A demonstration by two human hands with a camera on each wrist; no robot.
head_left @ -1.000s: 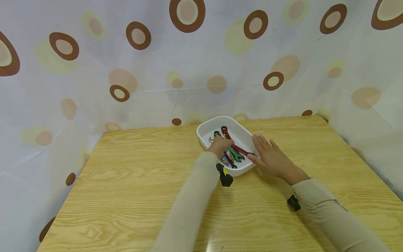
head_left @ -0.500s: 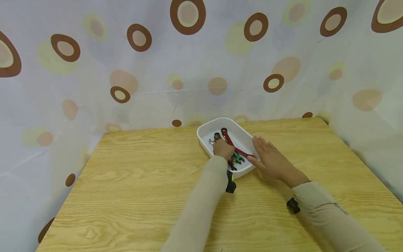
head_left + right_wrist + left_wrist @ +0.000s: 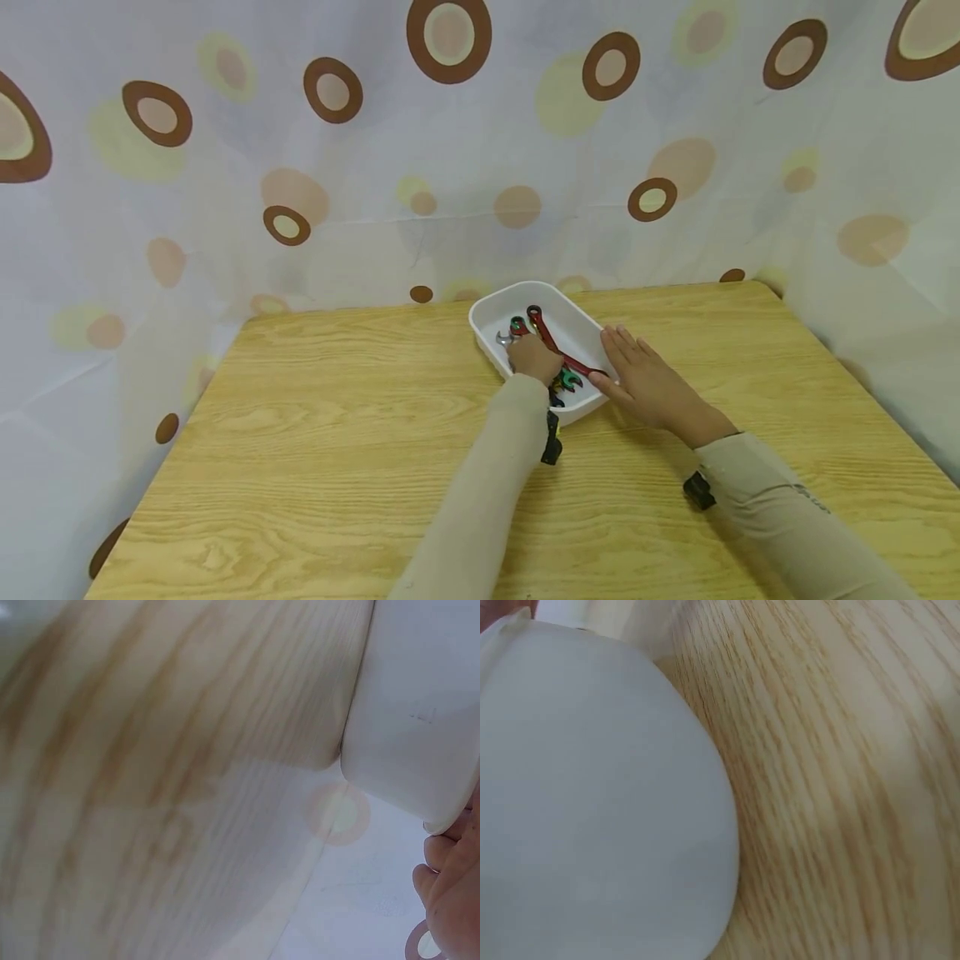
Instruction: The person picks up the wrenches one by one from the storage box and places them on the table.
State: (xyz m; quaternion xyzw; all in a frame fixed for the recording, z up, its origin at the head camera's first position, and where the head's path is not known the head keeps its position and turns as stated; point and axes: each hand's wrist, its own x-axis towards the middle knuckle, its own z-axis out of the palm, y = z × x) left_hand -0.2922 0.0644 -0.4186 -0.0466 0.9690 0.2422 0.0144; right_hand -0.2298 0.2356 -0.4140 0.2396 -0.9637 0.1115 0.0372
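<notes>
Several combination wrenches lie in a white tray [image 3: 577, 327]. My left hand [image 3: 534, 358] is inside it, back of the hand up and over the wrenches; its fingers are hidden, so I cannot tell what it holds. A red wrench [image 3: 547, 327] slants past that hand toward the tray's right side. Near the front, the end of a green wrench [image 3: 572, 381] shows, and a silver wrench end [image 3: 503, 338] sticks out to the left. My right hand [image 3: 648, 379] rests against the tray's right rim with straight fingers, the thumb at the near right corner.
The tray stands near the back of a wood-grain table [image 3: 337, 450]. Behind and beside the table hangs a white cloth [image 3: 360, 258] with brown and yellow circles. A dark wrist camera [image 3: 699, 491] is strapped below the right sleeve. The left wrist view shows mostly the tray's outer wall [image 3: 615, 795].
My left hand has moved slightly right and nearer within the tray, covering the purple wrench seen earlier. My right hand stays at the rim.
</notes>
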